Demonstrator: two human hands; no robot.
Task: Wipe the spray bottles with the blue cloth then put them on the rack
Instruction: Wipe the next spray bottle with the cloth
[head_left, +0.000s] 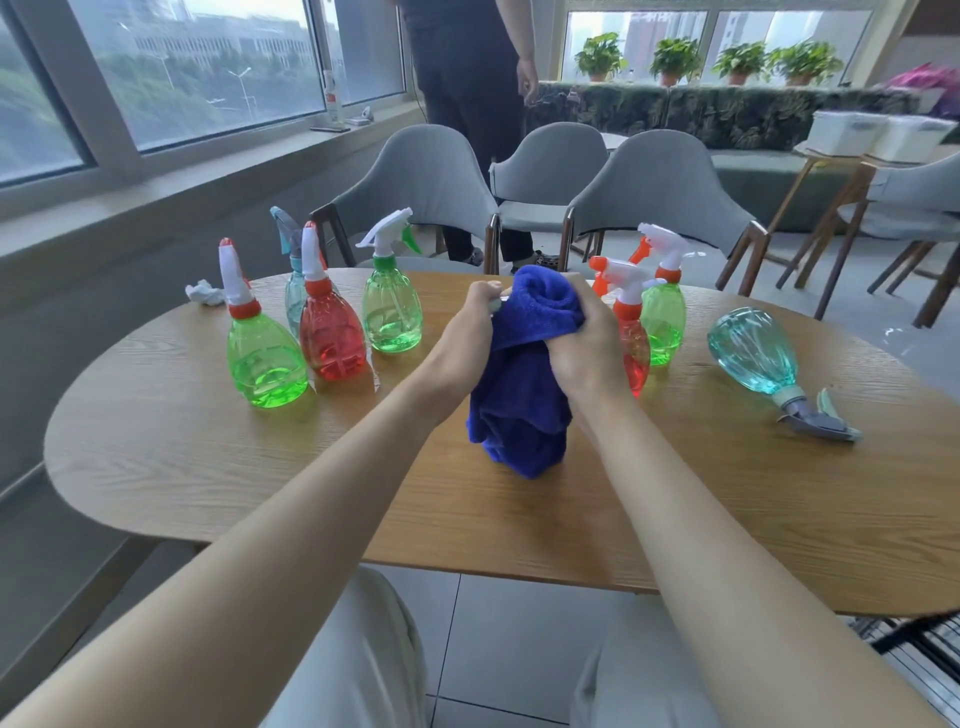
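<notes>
The blue cloth (524, 374) is bundled over a spray bottle standing at the table's middle, and the bottle's body is hidden. My left hand (480, 312) grips the bottle's top, where a pale bit of the spray head (496, 305) shows. My right hand (584, 343) squeezes the cloth round the bottle's upper part. On the left stand a green bottle (267, 364), a red bottle (332, 340), a teal bottle (295, 296) and another green bottle (390, 314). Behind my right hand stand a red bottle (638, 358) and a green bottle (662, 325). A teal bottle (753, 353) lies on its side at the right.
The wooden table (208, 457) is oval. A crumpled white tissue (205, 293) lies at its far left. Grey chairs (660, 192) stand behind it, and a person (467, 78) stands beyond them. A black wire rack (914, 644) shows below the table's right front edge.
</notes>
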